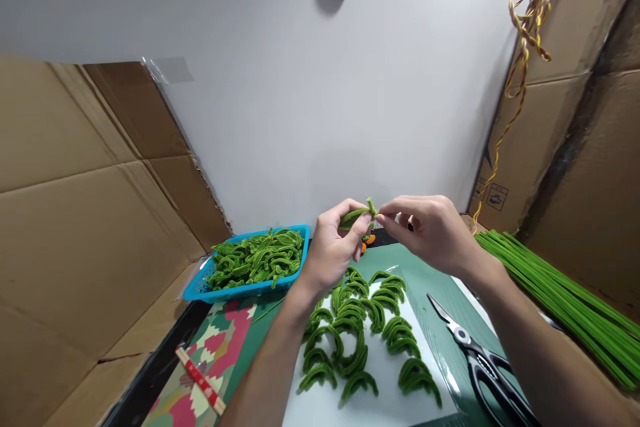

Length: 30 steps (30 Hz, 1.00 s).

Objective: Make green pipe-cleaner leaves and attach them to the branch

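My left hand (334, 243) is closed around a bent green pipe cleaner (352, 218), whose short tip sticks up above the thumb. Thumb and forefinger of my right hand (430, 227) pinch at its twisted end, right beside the left thumb. Below both hands, a white sheet (385, 373) carries several rows of arched green pipe cleaner pieces (350, 320). Small orange pieces (369, 240) show partly behind the left hand.
On the left stands a blue basket (240, 291) heaped with bent green pieces. Black-handled scissors (467, 340) lie half open on the right, near a bundle of long green pipe cleaners (565, 300). A red-wrapped chopstick packet (200, 380) lies front left. Cardboard walls (75, 213) flank the table.
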### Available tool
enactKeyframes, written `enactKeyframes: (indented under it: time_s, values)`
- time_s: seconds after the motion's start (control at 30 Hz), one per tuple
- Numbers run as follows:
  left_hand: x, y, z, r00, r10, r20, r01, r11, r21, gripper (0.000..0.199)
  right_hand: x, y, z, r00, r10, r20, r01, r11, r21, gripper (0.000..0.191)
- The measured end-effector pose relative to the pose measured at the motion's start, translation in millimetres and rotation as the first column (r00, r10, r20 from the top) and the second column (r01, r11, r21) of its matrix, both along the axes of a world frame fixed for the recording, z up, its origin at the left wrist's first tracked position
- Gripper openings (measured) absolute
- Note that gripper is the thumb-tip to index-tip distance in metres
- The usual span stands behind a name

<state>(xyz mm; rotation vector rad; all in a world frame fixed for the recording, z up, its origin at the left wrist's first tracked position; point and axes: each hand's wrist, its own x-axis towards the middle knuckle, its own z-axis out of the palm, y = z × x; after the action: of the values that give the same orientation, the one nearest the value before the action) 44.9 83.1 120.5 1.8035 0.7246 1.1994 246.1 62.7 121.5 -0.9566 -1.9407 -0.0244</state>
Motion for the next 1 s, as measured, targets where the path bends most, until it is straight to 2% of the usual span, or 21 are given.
enactKeyframes:
  time_s: [0.07, 0.2, 0.47, 0.63, 0.8, 1.0]
  values:
    - [-0.5, -0.8, 2.0, 0.999, -0.028, 0.031, 0.028, 0.999, -0.015, 0.025, 2.4, 0.3, 0.9, 0.995, 0.072, -0.062, -0.073, 0.997, -0.002, 0.01]
    - [0.2, -2.3, 2.9, 0.998, -0.041, 0.041, 0.041, 0.999, -0.009, 0.025, 2.8, -1.1, 1.3, 0.978, 0.18, -0.101, -0.182, 0.983, -0.005, 0.01]
    - [2.4, -4.7, 1.5, 1.0, -0.004, 0.009, 0.004, 0.999, 0.034, 0.022, 4.7, -1.9, 3.5, 0.972, 0.215, -0.098, -0.218, 0.976, -0.017, 0.013]
    - [1.6, -4.4, 3.8, 0.998, -0.043, 0.038, 0.043, 0.999, 0.001, 0.02, 5.3, -1.2, 2.8, 0.953, 0.221, -0.207, -0.232, 0.972, -0.026, 0.007]
    - [-0.3, -6.6, 7.7, 0.986, -0.162, 0.049, 0.167, 0.978, -0.124, 0.02, 4.9, 0.5, -0.3, 0.895, 0.304, -0.326, -0.332, 0.943, -0.033, 0.006]
    - [-1.4, -9.3, 9.9, 0.966, -0.245, 0.083, 0.257, 0.941, -0.22, 0.024, 2.6, 0.0, -0.1, 0.882, 0.332, -0.334, -0.347, 0.938, 0.015, 0.007]
